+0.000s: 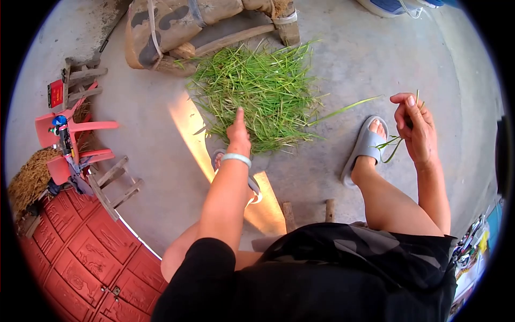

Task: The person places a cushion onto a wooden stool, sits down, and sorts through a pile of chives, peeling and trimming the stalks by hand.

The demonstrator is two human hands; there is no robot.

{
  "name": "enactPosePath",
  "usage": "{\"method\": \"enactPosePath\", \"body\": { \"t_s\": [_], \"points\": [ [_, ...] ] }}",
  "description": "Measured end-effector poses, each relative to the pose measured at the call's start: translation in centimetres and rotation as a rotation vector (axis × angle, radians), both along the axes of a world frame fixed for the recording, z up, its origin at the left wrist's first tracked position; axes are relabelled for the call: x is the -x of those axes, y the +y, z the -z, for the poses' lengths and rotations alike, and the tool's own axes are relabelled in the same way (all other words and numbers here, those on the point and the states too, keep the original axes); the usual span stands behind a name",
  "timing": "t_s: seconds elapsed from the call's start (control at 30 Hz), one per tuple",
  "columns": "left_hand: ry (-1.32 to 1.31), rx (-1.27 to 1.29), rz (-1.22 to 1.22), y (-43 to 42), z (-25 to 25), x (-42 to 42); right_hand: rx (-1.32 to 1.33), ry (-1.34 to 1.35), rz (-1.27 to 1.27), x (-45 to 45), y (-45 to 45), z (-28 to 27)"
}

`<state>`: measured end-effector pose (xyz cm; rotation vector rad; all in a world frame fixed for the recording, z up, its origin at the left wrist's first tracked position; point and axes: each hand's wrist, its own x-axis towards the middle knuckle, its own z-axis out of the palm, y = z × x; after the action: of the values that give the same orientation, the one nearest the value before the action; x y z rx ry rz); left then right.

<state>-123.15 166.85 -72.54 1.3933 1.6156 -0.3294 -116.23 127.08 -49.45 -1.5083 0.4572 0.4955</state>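
A loose pile of green grass [263, 91] is spread on the concrete floor in front of me. At its near left edge is my left hand [239, 137], one finger stretched forward over the stalks and the other fingers mostly hidden beneath; a pale bangle circles that wrist. Off to the right, my right hand [417, 129] is raised above the floor, fingers curled round a few grass blades [394, 147] whose ends hang below the palm and poke out above the fingers. One long blade sticks out of the pile towards that hand.
A wooden frame with a bundled, strapped covering [182, 27] stands behind the pile. To the left are a red plastic chair [70, 129] with things on it and a red panelled door [102, 257]. My grey slipper [366, 145] is between pile and right hand. A tub [391, 6] sits top right.
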Motion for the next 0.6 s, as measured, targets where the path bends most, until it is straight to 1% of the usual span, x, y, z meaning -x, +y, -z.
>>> {"method": "enactPosePath", "body": {
  "t_s": [0.07, 0.1, 0.2, 0.33, 0.37, 0.47, 0.5, 0.6],
  "points": [
    [-0.030, -0.014, -0.100, 0.6, 0.2, -1.1, -0.010, 0.003, 0.003, 0.1, -0.2, 0.1],
    [-0.048, -0.065, -0.112, 0.2, 0.0, -1.8, -0.002, 0.001, 0.007, 0.0, -0.3, 0.1],
    [-0.020, -0.121, -0.206, -1.1, -0.8, -3.9, 0.011, 0.012, 0.012, 0.4, -0.3, 0.4],
    [0.045, -0.116, -0.139, 0.2, 2.0, -4.6, 0.019, 0.028, 0.008, 0.3, -0.7, 0.9],
    [0.079, -0.138, -0.152, 0.1, 1.9, -5.0, 0.019, 0.034, 0.004, 0.3, -0.8, 0.9],
    [-0.055, -0.123, -0.108, -0.4, 1.2, -5.7, 0.032, 0.036, 0.005, 0.3, -0.7, 0.9],
    [-0.049, -0.175, -0.128, -1.0, 0.3, -6.4, 0.033, 0.039, 0.008, 0.3, -0.6, 0.9],
    [-0.243, -0.151, -0.179, -1.3, -0.6, -6.5, 0.036, 0.040, 0.017, 0.3, -0.6, 0.9]
  ]
}}
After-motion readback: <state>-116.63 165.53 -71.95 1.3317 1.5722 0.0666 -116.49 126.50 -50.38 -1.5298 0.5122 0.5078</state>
